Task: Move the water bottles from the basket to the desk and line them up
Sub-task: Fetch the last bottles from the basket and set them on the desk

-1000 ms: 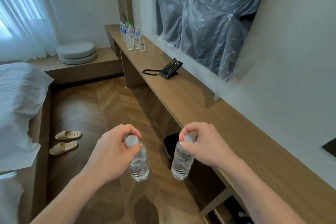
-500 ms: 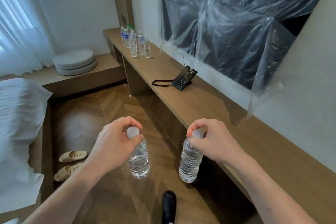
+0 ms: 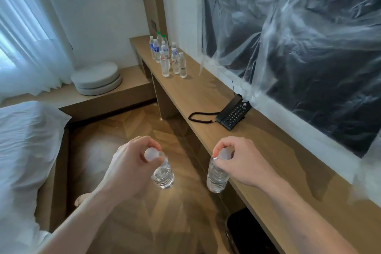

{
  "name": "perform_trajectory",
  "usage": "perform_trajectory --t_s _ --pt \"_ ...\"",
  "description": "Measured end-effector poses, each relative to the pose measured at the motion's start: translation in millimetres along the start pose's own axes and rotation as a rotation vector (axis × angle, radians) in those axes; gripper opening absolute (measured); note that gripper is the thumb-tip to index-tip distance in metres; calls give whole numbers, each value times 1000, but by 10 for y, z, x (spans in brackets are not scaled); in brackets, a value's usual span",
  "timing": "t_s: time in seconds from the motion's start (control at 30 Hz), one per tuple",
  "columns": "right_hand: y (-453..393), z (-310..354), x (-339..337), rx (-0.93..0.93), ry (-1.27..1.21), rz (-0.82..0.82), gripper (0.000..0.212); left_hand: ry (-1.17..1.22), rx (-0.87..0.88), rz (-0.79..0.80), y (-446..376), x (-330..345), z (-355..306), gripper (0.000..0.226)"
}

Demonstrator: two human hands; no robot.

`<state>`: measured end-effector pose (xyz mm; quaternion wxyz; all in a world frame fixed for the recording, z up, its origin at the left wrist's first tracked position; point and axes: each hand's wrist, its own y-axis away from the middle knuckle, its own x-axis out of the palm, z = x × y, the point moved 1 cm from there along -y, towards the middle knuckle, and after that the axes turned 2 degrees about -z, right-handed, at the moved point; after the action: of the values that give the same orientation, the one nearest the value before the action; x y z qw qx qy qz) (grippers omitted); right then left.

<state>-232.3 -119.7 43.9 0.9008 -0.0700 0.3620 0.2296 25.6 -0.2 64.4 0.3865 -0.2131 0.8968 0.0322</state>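
**Two water bottles carried by their caps beside the table**

A clear water bottle [image 3: 164, 175] is held at its white cap by the left hand [image 3: 127, 173], the fingers [image 3: 144, 143] curled round the neck so that the bottle hangs over the wooden floor [image 3: 156, 136]. A second clear bottle [image 3: 217, 177] is gripped in the same way by the right hand [image 3: 245, 165], just beside the front edge of the long wooden table [image 3: 206, 97]. Both bottles are tilted slightly and are clear of the table. At the table's far end a group of bottles [image 3: 169, 55] is seen standing upright, close together; their exact number cannot be told. A black telephone [image 3: 233, 113] lies on the table between that group and the hands. A dark shape [image 3: 247, 233], possibly the basket, is glimpsed below the table. A white bed [image 3: 24, 146] lies at left.
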Motion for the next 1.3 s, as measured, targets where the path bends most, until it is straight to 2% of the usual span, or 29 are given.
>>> perform_trajectory --t_s 0.27,0.53,0.87,1.1,1.3 --pt "-1177 223 50 -17 -8 6 15 33 -36 -54 -1147 -152 265 19" --pt "-2364 534 386 3 22 22 10 40 32 20 -2417 -261 800 19" --pt "-3847 975 831 93 13 -53 11 -51 139 122 -4207 -643 1663 15" --pt "-4777 1101 931 155 20 -72 10 -70 146 158 -5270 -618 1901 15" --pt "-5808 960 1001 224 -27 -53 11 -13 162 208 -6268 -407 1980 13"
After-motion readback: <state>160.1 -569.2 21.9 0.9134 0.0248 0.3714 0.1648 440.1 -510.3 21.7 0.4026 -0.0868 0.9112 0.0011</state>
